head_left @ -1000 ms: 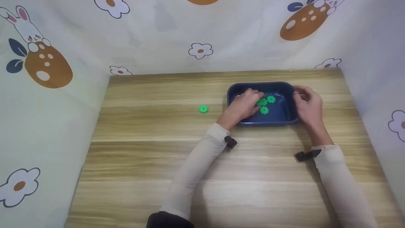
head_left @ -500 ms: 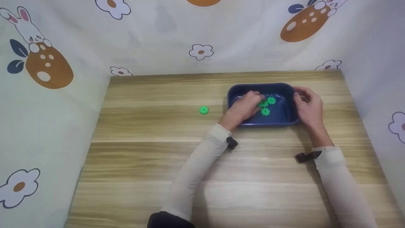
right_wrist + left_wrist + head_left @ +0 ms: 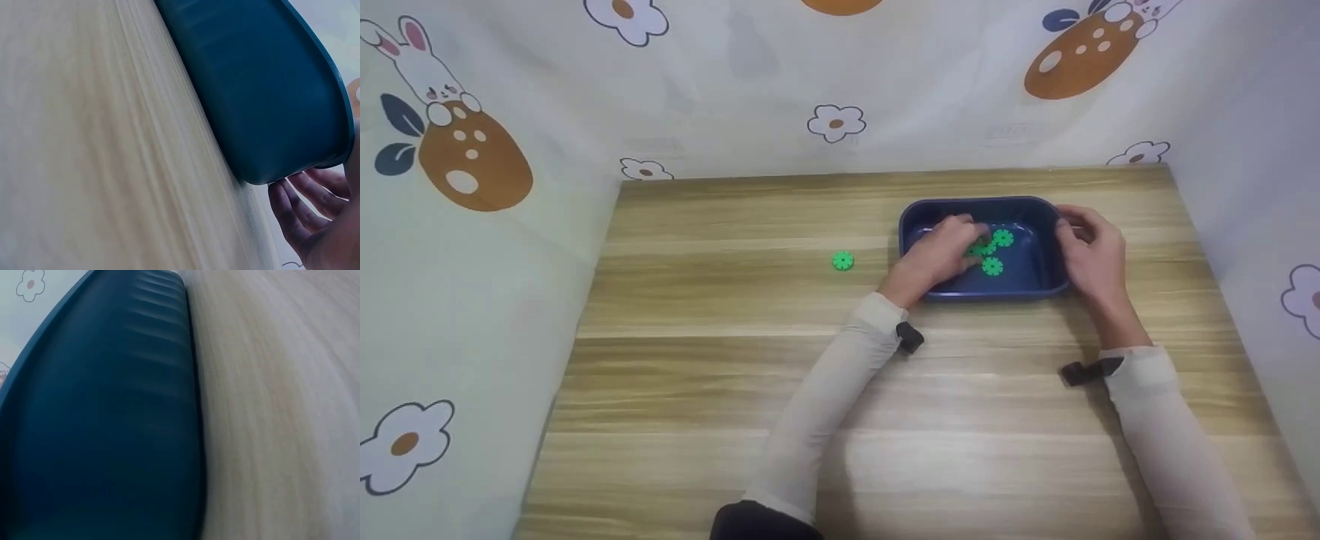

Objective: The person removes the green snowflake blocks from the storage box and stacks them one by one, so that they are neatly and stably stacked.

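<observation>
A dark blue tray (image 3: 1020, 281) stands at the right of the table in the head view, with several green notched discs (image 3: 993, 266) on its floor. My left hand (image 3: 937, 251) reaches over the tray's left side, its fingers bent down among the discs. A green disc (image 3: 977, 250) shows between thumb and fingers, but whether it is pinched is hidden. At the tray's right end, my right hand (image 3: 1095, 251) grips the rim, thumb at the edge. In the right wrist view its fingers (image 3: 289, 216) touch the tray's outer end wall (image 3: 264, 95).
One more green disc (image 3: 843, 260) lies on the wooden table (image 3: 697, 300), left of the tray. A patterned cloth wall (image 3: 735, 82) rises behind the table, and similar walls flank both sides. The left wrist view shows mostly the tray's ribbed outer side (image 3: 124, 399).
The front green disc has slid a little to the right and nearer, away from the left thumb. Discs under the left fingers have shifted slightly. The right hand keeps its place on the tray.
</observation>
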A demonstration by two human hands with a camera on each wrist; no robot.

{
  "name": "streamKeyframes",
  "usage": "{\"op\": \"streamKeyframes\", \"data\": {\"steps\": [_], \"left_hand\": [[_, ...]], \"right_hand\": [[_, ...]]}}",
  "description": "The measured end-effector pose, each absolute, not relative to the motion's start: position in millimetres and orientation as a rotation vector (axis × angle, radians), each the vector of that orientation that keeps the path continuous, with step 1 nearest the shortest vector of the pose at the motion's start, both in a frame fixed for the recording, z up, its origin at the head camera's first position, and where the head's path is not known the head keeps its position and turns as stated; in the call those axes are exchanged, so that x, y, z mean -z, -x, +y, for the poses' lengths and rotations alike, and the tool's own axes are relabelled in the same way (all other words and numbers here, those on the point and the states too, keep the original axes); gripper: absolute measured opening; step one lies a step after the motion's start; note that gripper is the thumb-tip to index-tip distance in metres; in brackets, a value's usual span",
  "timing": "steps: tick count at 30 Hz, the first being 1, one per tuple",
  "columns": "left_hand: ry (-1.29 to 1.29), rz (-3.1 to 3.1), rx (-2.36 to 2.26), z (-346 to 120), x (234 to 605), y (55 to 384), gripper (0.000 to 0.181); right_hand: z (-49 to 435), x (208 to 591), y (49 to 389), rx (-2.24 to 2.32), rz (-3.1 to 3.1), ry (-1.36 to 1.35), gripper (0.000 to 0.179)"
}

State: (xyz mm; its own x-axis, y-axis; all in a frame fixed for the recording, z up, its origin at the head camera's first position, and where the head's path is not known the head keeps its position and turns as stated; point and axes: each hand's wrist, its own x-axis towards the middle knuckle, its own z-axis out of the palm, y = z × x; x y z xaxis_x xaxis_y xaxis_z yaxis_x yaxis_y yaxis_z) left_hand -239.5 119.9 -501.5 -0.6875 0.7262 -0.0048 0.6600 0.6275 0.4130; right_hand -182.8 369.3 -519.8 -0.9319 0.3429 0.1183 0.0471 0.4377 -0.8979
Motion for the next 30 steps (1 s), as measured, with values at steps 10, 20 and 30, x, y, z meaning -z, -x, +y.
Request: {"op": "streamKeyframes", "data": {"steps": [10,20,30], "left_hand": [[-1.215,2.676,-0.615,118,501,237,0.034],[-1.300,2.669,-0.713,113,488,231,0.035],[-1.350,2.624,-0.919,89,457,231,0.033]], "right_hand": [[367,517,183,-1.504,-2.415,0.326,0.034],[367,516,182,-1.474,-2.427,0.357,0.033],[368,518,183,-1.472,-2.420,0.359,0.032]]}}
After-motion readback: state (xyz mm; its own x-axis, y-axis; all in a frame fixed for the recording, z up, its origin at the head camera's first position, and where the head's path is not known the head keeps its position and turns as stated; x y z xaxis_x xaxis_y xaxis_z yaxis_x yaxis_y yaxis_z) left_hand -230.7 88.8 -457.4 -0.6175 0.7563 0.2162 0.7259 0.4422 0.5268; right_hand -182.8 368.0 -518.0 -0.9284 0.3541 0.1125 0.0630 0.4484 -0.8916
